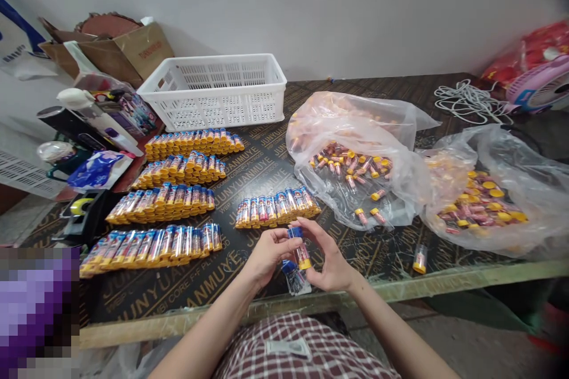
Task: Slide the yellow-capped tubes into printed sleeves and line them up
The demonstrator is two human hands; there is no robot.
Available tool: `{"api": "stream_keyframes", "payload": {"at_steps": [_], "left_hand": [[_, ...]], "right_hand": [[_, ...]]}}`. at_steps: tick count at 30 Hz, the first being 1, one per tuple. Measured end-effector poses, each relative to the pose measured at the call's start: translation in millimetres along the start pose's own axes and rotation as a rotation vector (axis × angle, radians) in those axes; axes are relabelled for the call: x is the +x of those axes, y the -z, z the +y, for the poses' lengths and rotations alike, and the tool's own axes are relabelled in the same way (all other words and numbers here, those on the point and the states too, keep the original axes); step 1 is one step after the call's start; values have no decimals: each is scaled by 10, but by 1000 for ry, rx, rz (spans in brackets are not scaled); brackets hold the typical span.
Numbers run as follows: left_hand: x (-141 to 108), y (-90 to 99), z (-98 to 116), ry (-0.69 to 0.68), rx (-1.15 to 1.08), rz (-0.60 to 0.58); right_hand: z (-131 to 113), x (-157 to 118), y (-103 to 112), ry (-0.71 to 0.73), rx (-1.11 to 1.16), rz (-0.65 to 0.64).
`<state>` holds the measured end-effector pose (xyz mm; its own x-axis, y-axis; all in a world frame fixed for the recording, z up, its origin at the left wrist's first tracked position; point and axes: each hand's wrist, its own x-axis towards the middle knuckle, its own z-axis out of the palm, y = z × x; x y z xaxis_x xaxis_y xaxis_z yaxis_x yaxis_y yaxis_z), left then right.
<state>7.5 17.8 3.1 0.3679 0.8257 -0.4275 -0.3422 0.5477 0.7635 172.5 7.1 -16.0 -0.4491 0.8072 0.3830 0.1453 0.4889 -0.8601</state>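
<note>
Between both hands, near the table's front edge, is a small clear tube [302,253] with a blue top and a yellow base, slightly tilted. My left hand [270,253] pinches its upper part. Around its right side curve the fingers of my right hand [328,255], touching the top and the base. Below the tube lies a small pile of blue-and-clear pieces [296,278], partly covered by my left hand. Just beyond my hands, a stacked row of similar tubes [278,207] lies on the dark table [249,165].
Several stacked rows of tubes [162,198] fill the left side, before a white basket [217,94]. Plastic bags of tubes [355,159] [484,201] lie to the right. A single tube [420,258] stands near the front edge. Bottles, a tape dispenser, a cable and a pink fan sit farther out.
</note>
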Motion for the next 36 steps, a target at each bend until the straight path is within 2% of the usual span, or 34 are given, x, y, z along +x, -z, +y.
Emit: {"api": "stream_keyframes", "payload": {"at_steps": [12, 31, 36], "left_hand": [[-20, -13, 6, 7, -18, -12], [-11, -24, -37, -7, -35, -9], [15, -13, -31, -19, 11, 16]], "right_hand": [[-7, -31, -47, 26, 74, 83], [-9, -31, -48, 14, 112, 92], [-17, -15, -7, -8, 77, 49]]}}
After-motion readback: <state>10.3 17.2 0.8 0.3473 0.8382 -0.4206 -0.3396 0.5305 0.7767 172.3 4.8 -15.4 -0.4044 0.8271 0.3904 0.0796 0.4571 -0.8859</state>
